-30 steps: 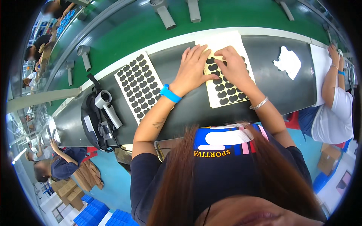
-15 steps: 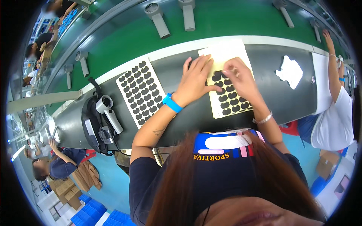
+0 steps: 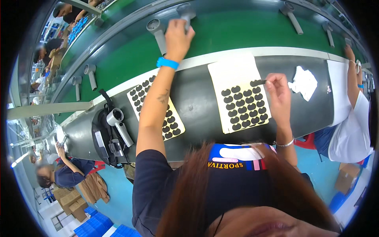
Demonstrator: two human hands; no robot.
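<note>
My left hand (image 3: 178, 39) reaches out over the green belt, its fingers closed round the handle of a grey handheld fan (image 3: 186, 10). A second grey fan (image 3: 159, 38) lies just left of that hand. My right hand (image 3: 280, 93) pinches a black sticker (image 3: 258, 82) between thumb and fingertips, at the upper right of a pale yellow sticker sheet (image 3: 216, 79). Several rows of black notched stickers are on that sheet. Under my left forearm lies another sticker sheet (image 3: 179, 126), partly hidden by the arm.
A green conveyor belt (image 3: 233, 31) runs behind the dark table (image 3: 197, 102), carrying more fans (image 3: 292, 17). Left on the table are a black bag (image 3: 100, 134) and a grey fan (image 3: 120, 126). Crumpled white paper (image 3: 304, 83) lies right. A co-worker (image 3: 349, 126) sits at the right.
My left hand has left the sticker sheet and moved up and left to a fan on the belt. My right hand has drawn right, a black sticker now showing in its fingers.
</note>
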